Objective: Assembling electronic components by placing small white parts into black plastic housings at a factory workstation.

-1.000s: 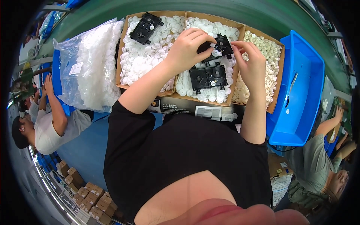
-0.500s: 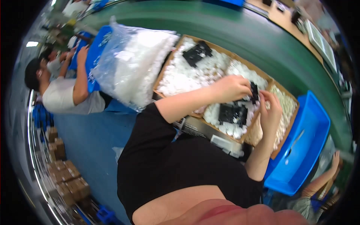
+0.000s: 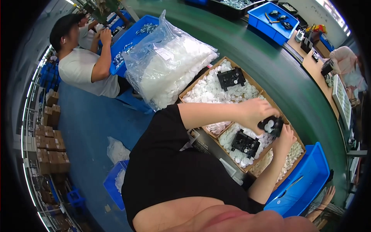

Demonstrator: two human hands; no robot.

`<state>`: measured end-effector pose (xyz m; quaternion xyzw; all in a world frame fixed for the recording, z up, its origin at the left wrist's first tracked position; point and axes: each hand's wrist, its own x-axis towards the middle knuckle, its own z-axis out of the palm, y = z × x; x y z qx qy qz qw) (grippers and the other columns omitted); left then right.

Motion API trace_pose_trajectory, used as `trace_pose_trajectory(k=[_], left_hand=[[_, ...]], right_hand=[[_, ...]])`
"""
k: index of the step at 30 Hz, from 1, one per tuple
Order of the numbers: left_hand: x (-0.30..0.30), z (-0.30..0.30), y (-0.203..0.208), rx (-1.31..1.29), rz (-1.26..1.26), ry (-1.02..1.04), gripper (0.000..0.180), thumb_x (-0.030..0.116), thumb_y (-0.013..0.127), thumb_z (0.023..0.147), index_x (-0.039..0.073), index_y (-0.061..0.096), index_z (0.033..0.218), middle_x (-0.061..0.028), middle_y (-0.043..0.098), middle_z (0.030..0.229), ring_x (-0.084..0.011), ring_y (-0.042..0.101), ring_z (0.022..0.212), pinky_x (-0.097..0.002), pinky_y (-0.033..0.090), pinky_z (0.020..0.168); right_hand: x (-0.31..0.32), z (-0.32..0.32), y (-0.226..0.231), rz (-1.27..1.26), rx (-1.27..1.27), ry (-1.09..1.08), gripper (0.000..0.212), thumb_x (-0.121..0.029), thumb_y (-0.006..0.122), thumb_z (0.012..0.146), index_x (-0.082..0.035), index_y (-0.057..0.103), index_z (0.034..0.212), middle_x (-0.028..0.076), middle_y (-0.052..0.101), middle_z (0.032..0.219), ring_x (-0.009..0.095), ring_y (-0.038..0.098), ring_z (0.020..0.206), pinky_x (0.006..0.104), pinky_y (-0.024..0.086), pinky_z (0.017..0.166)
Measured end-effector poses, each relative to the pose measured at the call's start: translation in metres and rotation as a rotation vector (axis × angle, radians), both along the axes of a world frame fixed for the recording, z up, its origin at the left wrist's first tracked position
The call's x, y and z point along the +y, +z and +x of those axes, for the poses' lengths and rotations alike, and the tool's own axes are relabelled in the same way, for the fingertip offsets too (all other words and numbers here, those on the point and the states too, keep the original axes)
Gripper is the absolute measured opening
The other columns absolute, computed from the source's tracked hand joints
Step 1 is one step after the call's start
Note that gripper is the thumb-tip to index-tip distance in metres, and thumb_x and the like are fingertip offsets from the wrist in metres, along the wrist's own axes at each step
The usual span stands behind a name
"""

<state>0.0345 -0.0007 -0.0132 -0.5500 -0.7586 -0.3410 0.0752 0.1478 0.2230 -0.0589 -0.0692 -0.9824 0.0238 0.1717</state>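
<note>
Both hands work over a cardboard box (image 3: 223, 145) divided into compartments of small white and cream plastic pieces. My left hand (image 3: 256, 113) is closed on a black plastic housing (image 3: 276, 130), gripping its upper left side. White round pieces (image 3: 269, 125) show on that housing. My right hand (image 3: 285, 140) is closed around its lower right side, the fingers partly hidden behind it. A second black housing (image 3: 245, 143) rests on white discs in the near compartment. Another black housing (image 3: 231, 78) lies on the white discs (image 3: 205, 91) at the far left.
A large clear bag (image 3: 170, 65) of white pieces stands left of the box. An empty-looking blue bin (image 3: 297, 189) holding a thin tool sits at the right. The green work surface (image 3: 270, 62) curves behind. A person (image 3: 83, 69) works at the left beside another blue bin (image 3: 148, 23).
The view has shifted, so the box sits lower and further right. The held black housing has turned, showing its face with white round pieces. Both hands stay close together on it.
</note>
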Motion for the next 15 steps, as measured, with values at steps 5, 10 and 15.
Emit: trace_pose_trajectory(k=[5, 10, 15], left_hand=[[0.035, -0.075, 0.031, -0.156, -0.146, 0.219, 0.065, 0.028, 0.086, 0.071, 0.009, 0.061, 0.128, -0.0099, 0.075, 0.113, -0.0324, 0.071, 0.097, -0.0399, 0.057, 0.090], [0.079, -0.168, -0.037, -0.230, -0.213, 0.459, 0.062, 0.031, 0.085, 0.079, 0.009, 0.061, 0.131, -0.0134, 0.074, 0.117, -0.0338, 0.071, 0.100, -0.0418, 0.056, 0.094], [0.068, -0.137, -0.041, 0.194, -0.024, 0.460, 0.055, 0.028, 0.081, 0.085, 0.009, 0.060, 0.132, -0.0109, 0.072, 0.117, -0.0303, 0.071, 0.105, -0.0422, 0.056, 0.095]], right_hand=[[-0.012, -0.001, 0.016, -0.129, -0.104, 0.004, 0.010, -0.014, 0.073, 0.089, -0.013, 0.074, 0.100, 0.002, 0.070, 0.104, 0.025, 0.061, 0.093, 0.0417, 0.040, 0.094], [-0.016, -0.003, 0.006, -0.074, -0.022, -0.013, 0.008, -0.016, 0.073, 0.090, -0.012, 0.073, 0.096, 0.003, 0.071, 0.103, 0.025, 0.061, 0.092, 0.0417, 0.040, 0.093], [-0.017, -0.006, 0.006, 0.028, -0.031, -0.048, 0.008, -0.018, 0.073, 0.090, -0.012, 0.074, 0.095, 0.004, 0.072, 0.102, 0.024, 0.061, 0.090, 0.0416, 0.039, 0.093]])
